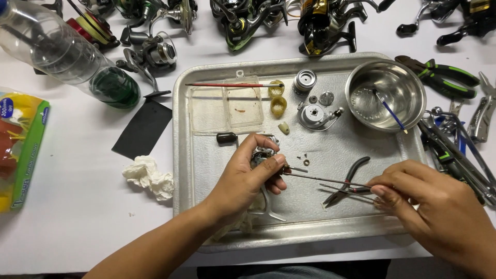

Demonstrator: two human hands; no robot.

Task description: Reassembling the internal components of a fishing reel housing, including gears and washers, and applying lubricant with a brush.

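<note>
At the far left edge of the white bench (77, 206) lies a colourful snack bag (20, 150), with a clear plastic bottle (62, 57) on its side beyond it. Nearer the middle sit a black foam square (143, 129) and a crumpled tissue (150, 176).

On the metal tray (206, 170), a red-handled brush (227, 85) rests across a clear plastic box (227, 109) on the far side. The left hand (243, 178) is closed around a partly stripped fishing reel body (261, 155), thumb and fingers pinching it just above the tray's middle. The body looks dark and greasy, with its bail wire curving out below the palm and a black knob (226, 137) to its left. Loose parts lie beyond: yellowish gears (278, 101), a silver spool (305, 81), a rotor (315, 114) and tiny screws (304, 159).

The right hand (439, 206) pinches long thin tweezers (325, 181), fingers pressed together on the handle end, the tips touching the reel at the left thumb. Done well, I judge, this calls for a still left grip, the tweezers kept low and level, and any small piece held over the tray. Black needle-nose pliers (346, 181) lie under the tweezers. A steel bowl (385, 95) stands at the far right corner, with green-handled pliers (444, 77) beyond.
</note>
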